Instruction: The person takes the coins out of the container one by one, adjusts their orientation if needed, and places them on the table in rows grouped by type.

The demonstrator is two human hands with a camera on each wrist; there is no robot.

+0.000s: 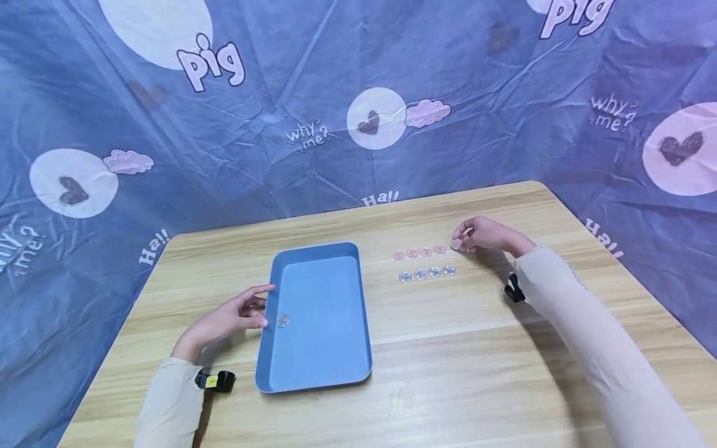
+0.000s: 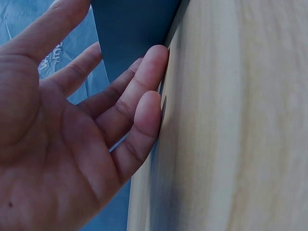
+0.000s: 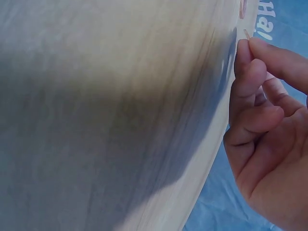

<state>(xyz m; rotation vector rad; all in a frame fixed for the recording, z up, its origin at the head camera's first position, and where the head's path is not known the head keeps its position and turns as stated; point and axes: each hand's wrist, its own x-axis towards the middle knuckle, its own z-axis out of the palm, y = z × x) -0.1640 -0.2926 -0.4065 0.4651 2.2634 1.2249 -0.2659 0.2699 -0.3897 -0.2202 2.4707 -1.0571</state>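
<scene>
- Right hand [image 1: 486, 235] pinches a pink coin [image 1: 456, 244] at the pink row's end.
- Left hand [image 1: 232, 316], fingers loose, touches the tray [image 1: 313, 367] rim.
- Risk: the thin coin could slip, or the fingers could nudge neighbouring coins [image 1: 427, 272] out of line.

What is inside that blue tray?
Inside the blue tray lies one silvery coin, near its left wall beside the left hand. Nothing else shows; its underside is hidden.
</scene>
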